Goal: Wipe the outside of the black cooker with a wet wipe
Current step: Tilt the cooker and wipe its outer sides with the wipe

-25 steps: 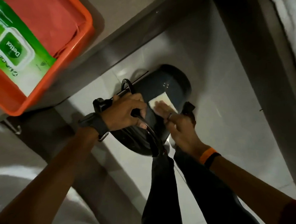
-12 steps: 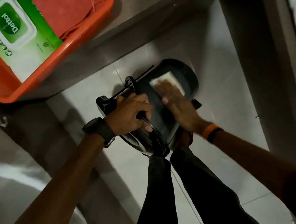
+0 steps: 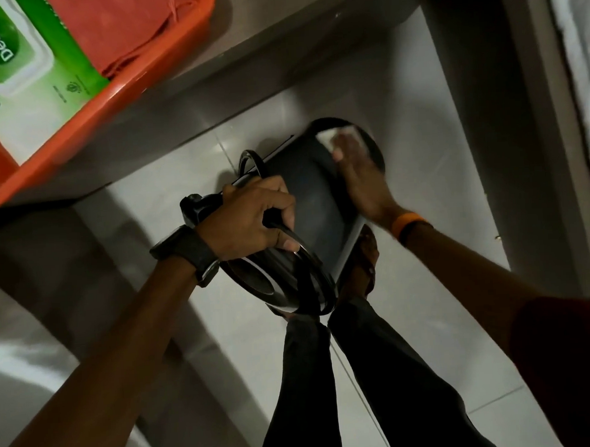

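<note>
Up left, a pack of wipes [image 3: 22,66] lies in the orange tray [image 3: 120,106]. My left hand [image 3: 252,222] curls tight round the rim of the black cooker [image 3: 316,201], tipped on its side above the tiled floor [image 3: 432,188]. My right hand [image 3: 359,172], fingers flat, presses the wet wipe [image 3: 330,137] against its far end.

cooker [image 3: 320,201]: black, smooth body with a dull sheen; glossy rim
wipe [image 3: 326,138]: white, thin, soft sheet
tray [image 3: 109,106]: orange plastic, smooth, slightly glossy
pack [image 3: 57,82]: glossy green-and-white plastic film
cloth [image 3: 123,30]: red fabric, matt, creased
floor [image 3: 420,169]: pale tiles, glossy
worktop [image 3: 276,29]: grey, smooth, satin
trousers [image 3: 308,376]: dark matt cloth
</note>
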`<state>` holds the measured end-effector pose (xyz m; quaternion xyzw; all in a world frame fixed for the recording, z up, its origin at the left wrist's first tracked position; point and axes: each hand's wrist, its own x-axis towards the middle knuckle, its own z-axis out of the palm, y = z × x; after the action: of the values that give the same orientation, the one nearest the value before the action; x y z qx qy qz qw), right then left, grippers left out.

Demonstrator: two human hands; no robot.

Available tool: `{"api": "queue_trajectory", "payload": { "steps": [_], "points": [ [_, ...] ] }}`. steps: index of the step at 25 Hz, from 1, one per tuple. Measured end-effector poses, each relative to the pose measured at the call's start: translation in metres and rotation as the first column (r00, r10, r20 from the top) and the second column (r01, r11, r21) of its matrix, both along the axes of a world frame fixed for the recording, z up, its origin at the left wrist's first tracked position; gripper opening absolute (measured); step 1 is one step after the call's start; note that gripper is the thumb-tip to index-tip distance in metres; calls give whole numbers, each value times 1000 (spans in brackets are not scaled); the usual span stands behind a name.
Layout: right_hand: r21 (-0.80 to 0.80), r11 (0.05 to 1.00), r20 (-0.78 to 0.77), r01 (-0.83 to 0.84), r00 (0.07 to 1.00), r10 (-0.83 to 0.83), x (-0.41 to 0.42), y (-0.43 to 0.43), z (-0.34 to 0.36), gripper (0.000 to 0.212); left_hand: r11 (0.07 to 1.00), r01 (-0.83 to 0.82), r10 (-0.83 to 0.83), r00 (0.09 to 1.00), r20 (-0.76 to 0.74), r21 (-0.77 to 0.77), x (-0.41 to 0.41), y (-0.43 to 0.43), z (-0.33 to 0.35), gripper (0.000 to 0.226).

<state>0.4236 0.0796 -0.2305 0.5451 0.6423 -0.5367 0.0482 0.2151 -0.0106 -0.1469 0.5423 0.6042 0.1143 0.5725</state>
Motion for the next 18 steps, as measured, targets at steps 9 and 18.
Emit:
{"api": "queue_trajectory", "payload": {
  "steps": [9, 18],
  "points": [
    [-143, 987, 133, 78, 989, -59, 38, 6, -14, 54, 988, -136, 142, 986, 84, -72, 6, -5, -4, 20],
    [-191, 981, -269, 44, 958, -95, 29, -25, 6, 50, 933, -360, 358, 933, 45, 26, -15, -4, -10, 10]
  ]
}}
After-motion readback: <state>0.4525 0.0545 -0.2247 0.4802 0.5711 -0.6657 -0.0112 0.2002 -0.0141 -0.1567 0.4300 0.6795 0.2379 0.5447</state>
